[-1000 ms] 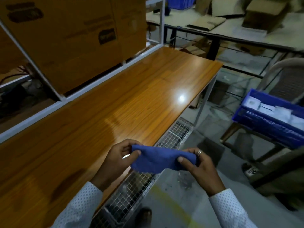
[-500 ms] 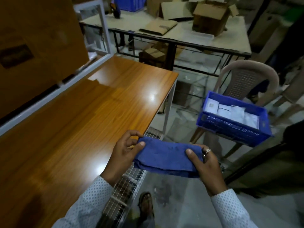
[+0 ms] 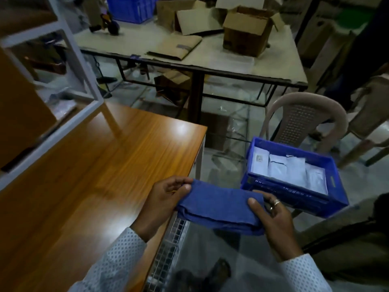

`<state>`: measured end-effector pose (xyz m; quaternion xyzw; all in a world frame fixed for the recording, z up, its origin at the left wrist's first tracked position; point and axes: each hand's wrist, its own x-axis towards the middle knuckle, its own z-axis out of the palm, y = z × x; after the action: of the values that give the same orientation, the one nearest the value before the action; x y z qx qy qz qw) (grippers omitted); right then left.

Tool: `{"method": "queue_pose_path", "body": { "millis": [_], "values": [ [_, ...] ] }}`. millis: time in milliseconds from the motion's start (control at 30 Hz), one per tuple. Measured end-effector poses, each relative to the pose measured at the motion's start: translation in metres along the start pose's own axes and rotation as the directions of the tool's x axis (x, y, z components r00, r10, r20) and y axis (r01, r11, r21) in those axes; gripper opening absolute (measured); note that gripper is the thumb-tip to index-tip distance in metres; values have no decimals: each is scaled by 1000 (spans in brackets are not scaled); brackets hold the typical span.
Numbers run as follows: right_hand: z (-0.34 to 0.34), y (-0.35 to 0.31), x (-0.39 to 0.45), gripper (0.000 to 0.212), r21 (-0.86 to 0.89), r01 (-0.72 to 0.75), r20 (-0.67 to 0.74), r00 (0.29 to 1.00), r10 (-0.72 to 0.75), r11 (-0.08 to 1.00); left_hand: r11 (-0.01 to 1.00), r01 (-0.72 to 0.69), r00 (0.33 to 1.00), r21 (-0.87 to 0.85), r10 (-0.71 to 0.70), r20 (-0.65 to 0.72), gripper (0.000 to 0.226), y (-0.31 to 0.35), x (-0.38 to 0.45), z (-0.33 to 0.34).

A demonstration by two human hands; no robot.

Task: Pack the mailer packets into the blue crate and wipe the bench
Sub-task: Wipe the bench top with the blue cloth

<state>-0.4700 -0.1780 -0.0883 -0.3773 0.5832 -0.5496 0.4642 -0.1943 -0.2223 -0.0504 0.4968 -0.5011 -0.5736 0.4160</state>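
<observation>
A folded blue cloth [image 3: 216, 207] is stretched between my two hands, just off the front edge of the wooden bench [image 3: 88, 186]. My left hand [image 3: 166, 199] pinches its left end between thumb and fingers. My right hand [image 3: 271, 218] grips its right end, thumb on top. To the right, the blue crate [image 3: 328, 199] sits on a plastic chair [image 3: 301, 121] and holds several white mailer packets [image 3: 288, 169]. The bench top shows bare wood with a light glare.
A white metal shelf frame [image 3: 84, 66] with brown cartons stands at the bench's back left. A wire mesh tray [image 3: 168, 249] hangs under the bench front. Beyond is a table [image 3: 273, 66] with open cardboard boxes [image 3: 246, 32] and another blue crate [image 3: 130, 7].
The view has swung right, bringing the crate on the chair closer and fuller into sight. Both hands kept hold of the cloth and have drawn it out a little wider.
</observation>
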Motion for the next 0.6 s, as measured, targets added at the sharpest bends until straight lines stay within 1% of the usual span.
{"method": "queue_pose_path", "body": {
  "millis": [100, 233, 300, 367, 467, 533, 600],
  "values": [
    [-9, -2, 60, 26, 76, -43, -26, 999, 45, 996, 999, 40, 998, -21, -39, 40, 22, 9, 55, 11],
    [-25, -17, 145, 32, 58, -17, 20, 1000, 16, 998, 999, 42, 994, -4, -42, 99, 28, 25, 132, 33],
    [-31, -27, 179, 35, 51, 0, 53, 999, -3, 999, 998, 63, 993, 4, -63, 98, 30, 33, 164, 43],
    [-42, -37, 222, 37, 73, -3, 55, 998, -1, 997, 996, 91, 992, 0, -91, 89, 32, 42, 204, 58],
    [-57, -55, 286, 40, 100, -16, 99, 995, 6, 995, 996, 93, 994, -2, -93, 65, 35, 59, 264, 82],
    [-66, -67, 325, 37, 70, -16, 136, 991, 6, 997, 996, 90, 994, -14, -89, 58, 38, 68, 303, 97],
    [-74, -74, 359, 29, -1, -10, 163, 987, 10, 1000, 996, 84, 995, -11, -83, 64, 40, 78, 335, 108]
  ]
}}
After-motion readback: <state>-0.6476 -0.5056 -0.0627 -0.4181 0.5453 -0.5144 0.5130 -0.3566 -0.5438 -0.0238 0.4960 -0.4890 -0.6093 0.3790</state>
